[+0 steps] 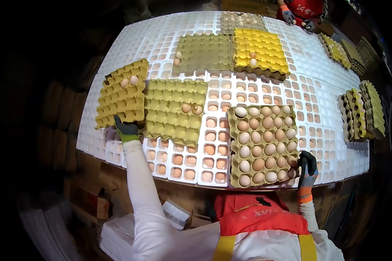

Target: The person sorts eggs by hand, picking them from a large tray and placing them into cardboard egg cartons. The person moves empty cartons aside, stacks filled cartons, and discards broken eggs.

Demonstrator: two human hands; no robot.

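Note:
My left hand [126, 128], in a dark and green glove, grips the near edge of a yellow pulp egg tray [117, 102] that holds two eggs [130, 81] at its far end. My right hand [307, 167], in a dark and orange glove, rests against the near right corner of a full olive egg tray [233, 148] packed with several white and brown eggs. Between them lies a green tray [170, 117] with two eggs [191, 108] in it.
White plastic egg grids [322, 91] cover the table, some cells holding brown eggs [210, 149]. Farther back lie an olive tray [202, 52] and a yellow tray [261, 45] with two eggs each. Stacked trays [363, 111] stand at right. Another person's gloved hands [297, 18] work at the far edge.

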